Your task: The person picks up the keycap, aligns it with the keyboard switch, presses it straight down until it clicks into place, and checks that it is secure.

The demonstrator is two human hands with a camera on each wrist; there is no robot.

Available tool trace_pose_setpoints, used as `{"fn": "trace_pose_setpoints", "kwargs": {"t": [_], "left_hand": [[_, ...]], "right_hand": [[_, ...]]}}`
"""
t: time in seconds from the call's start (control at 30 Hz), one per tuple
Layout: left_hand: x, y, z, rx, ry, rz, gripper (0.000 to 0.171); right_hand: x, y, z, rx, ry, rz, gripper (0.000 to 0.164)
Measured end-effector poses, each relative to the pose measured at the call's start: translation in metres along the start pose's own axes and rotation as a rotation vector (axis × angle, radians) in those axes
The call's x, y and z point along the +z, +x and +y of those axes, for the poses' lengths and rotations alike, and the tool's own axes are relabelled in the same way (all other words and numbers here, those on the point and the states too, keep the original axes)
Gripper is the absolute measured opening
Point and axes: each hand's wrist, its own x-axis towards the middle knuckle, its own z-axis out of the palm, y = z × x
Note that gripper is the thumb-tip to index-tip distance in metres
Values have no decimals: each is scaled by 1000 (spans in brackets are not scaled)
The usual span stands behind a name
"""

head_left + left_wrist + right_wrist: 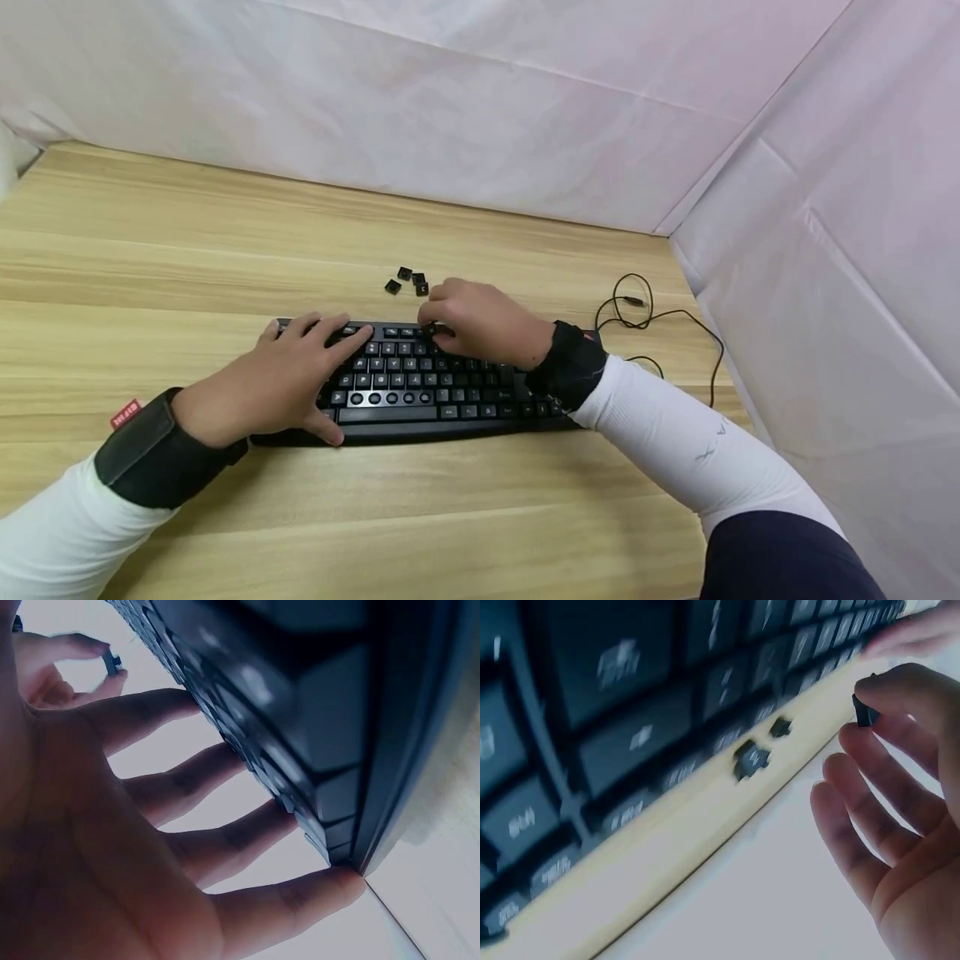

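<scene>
A black keyboard lies on the wooden table, keys facing up. My left hand rests on its left end, fingers spread over the keys and thumb near the front edge; in the left wrist view the fingertips touch the keyboard. Over the upper middle of the keyboard, my right hand pinches a small black keycap between thumb and index finger, its other fingers loosely bent. The right wrist view shows the keycap held off the keys. Just behind the keyboard lie several loose keycaps.
To the right of the keyboard, a black cable with a plug lies in loops on the wooden table. White fabric walls stand along the back and right edges of the table.
</scene>
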Motion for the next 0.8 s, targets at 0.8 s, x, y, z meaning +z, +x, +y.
{"fn": "trace_pose_setpoints", "kwargs": {"t": [0.8], "left_hand": [[-4,2,-1,-3,0,-2,125]], "right_hand": [[9,-7,-19,3,73,-37,25]]}}
